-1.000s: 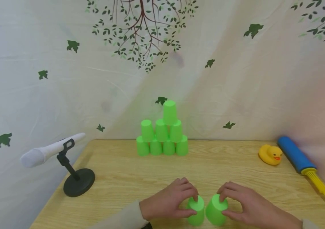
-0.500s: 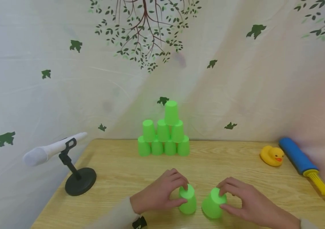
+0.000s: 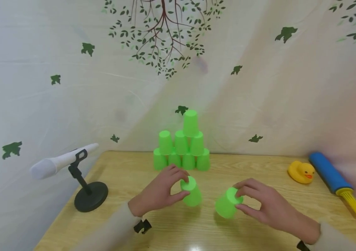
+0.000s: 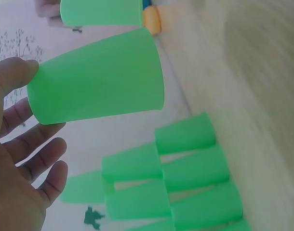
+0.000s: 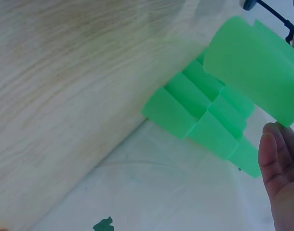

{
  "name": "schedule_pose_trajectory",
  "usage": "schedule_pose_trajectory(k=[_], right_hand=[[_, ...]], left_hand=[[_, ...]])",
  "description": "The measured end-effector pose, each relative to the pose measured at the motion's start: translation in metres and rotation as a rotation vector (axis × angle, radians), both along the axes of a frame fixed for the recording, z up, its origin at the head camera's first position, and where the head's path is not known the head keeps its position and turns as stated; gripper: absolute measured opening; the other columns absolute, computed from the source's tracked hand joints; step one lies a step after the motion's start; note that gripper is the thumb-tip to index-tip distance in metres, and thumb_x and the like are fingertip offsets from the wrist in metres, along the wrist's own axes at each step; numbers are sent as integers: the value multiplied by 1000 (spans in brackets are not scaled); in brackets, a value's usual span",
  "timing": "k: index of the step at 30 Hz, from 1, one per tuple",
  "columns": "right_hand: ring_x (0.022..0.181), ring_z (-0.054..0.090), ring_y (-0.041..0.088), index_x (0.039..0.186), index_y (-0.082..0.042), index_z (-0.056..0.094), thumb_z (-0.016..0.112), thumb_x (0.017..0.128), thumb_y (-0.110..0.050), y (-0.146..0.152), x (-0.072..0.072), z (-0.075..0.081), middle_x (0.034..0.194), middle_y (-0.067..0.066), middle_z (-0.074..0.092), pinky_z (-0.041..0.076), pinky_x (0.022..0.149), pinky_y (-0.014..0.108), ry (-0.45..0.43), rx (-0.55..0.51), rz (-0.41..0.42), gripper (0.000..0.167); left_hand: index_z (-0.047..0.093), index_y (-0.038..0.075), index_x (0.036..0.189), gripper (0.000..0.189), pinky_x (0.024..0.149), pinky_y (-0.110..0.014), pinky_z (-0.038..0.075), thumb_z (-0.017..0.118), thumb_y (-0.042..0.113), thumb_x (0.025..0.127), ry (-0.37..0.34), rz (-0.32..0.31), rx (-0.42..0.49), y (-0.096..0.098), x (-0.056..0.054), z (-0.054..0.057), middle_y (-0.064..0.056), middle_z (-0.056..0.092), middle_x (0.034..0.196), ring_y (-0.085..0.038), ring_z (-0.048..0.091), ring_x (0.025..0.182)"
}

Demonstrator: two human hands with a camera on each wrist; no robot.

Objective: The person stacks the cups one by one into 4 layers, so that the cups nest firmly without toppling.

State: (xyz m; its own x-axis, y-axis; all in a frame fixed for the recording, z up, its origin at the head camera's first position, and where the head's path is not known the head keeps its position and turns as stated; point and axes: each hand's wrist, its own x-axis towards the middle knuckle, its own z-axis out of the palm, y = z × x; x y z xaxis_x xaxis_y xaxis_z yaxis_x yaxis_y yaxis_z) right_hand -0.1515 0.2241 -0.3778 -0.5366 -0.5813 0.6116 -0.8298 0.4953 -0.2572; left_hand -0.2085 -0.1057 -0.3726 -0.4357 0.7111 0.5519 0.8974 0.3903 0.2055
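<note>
My left hand pinches a green plastic cup by its narrow closed end, thumb on one side and fingers on the other. The left wrist view shows this upside-down cup held above the wooden surface. Opposite it, my right hand pinches a second green cup, tilted with its wide mouth down and to the left; a shadow lies beneath. Beyond both hands rises a pyramid of upturned green cups: several in the bottom row, three in the middle, and a single top cup over the right-hand pair.
A white microphone on a black round-based stand occupies the table's left side. At the right lie a yellow rubber duck and a blue and yellow hand pump. A leaf-printed cloth hangs behind the wooden table.
Both hands have lifted their cups and carried them forward toward the pyramid. The left hand has moved further, also leftward, so the two cups are wider apart. The pyramid is unchanged.
</note>
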Motion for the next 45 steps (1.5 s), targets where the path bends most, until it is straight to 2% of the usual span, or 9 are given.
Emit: schedule_pose_trajectory(k=[6, 12, 16, 21, 27, 32, 37, 40, 45], right_hand=[[92, 58, 8, 96, -22, 63, 79, 77, -21, -8, -16, 13, 110, -4, 59, 45, 78, 14, 33, 43, -31, 25], [90, 59, 11, 96, -17, 63, 78, 78, -20, -21, -37, 28, 109, -1, 60, 46, 76, 17, 129, 17, -7, 24], [88, 58, 10, 96, -14, 63, 77, 78, -22, -31, -51, 39, 107, -2, 60, 46, 72, 19, 198, -7, 13, 24], [91, 57, 13, 95, -10, 62, 73, 83, -27, -43, -68, 59, 105, 0, 59, 47, 70, 24, 206, -21, 17, 23], [89, 57, 16, 95, -7, 62, 69, 85, -29, -57, -87, 86, 104, 3, 58, 46, 65, 30, 253, -63, 8, 25], [93, 57, 17, 96, -5, 61, 67, 86, -25, -66, -101, 95, 103, 5, 57, 49, 71, 33, 294, -81, -23, 23], [88, 57, 21, 99, -3, 60, 72, 82, -15, -74, -114, 106, 102, 8, 58, 48, 62, 34, 346, -124, -52, 24], [86, 57, 23, 100, -2, 60, 73, 82, -13, -80, -120, 118, 101, 9, 58, 46, 60, 33, 359, -144, -75, 26], [86, 56, 22, 99, -3, 60, 72, 84, -17, -87, -134, 141, 98, 9, 57, 46, 66, 35, 351, -166, -128, 24]], left_hand=[[57, 15, 101, 23, 87, -30, 42, 70, 28, 87, -23, 86, 29, -17, -13, 10, 6, 56, 105, -11, 46, 101], [57, 13, 99, 22, 84, -33, 41, 71, 24, 86, -13, 152, 93, -32, -32, 26, 6, 56, 98, -15, 46, 95], [57, 9, 101, 24, 82, -35, 38, 71, 22, 86, 19, 176, 134, -37, -50, 43, 2, 57, 98, -22, 45, 93], [59, 4, 101, 25, 84, -36, 37, 72, 18, 85, 79, 226, 190, -39, -73, 61, -5, 59, 98, -24, 46, 92], [58, 4, 102, 25, 84, -36, 38, 69, 22, 88, 57, 310, 186, -34, -98, 75, -7, 60, 100, -24, 44, 93], [58, 4, 103, 26, 85, -36, 38, 67, 24, 89, 26, 365, 163, -26, -114, 82, -7, 59, 102, -23, 43, 95], [58, 4, 104, 26, 85, -36, 38, 66, 25, 90, 3, 396, 158, -22, -126, 84, -7, 60, 104, -23, 42, 94], [58, 3, 105, 27, 85, -37, 38, 66, 24, 90, -4, 414, 160, -22, -131, 86, -8, 60, 104, -25, 43, 94], [59, 3, 105, 27, 85, -37, 39, 65, 26, 91, -17, 441, 151, -22, -138, 86, -8, 61, 105, -25, 44, 95]])
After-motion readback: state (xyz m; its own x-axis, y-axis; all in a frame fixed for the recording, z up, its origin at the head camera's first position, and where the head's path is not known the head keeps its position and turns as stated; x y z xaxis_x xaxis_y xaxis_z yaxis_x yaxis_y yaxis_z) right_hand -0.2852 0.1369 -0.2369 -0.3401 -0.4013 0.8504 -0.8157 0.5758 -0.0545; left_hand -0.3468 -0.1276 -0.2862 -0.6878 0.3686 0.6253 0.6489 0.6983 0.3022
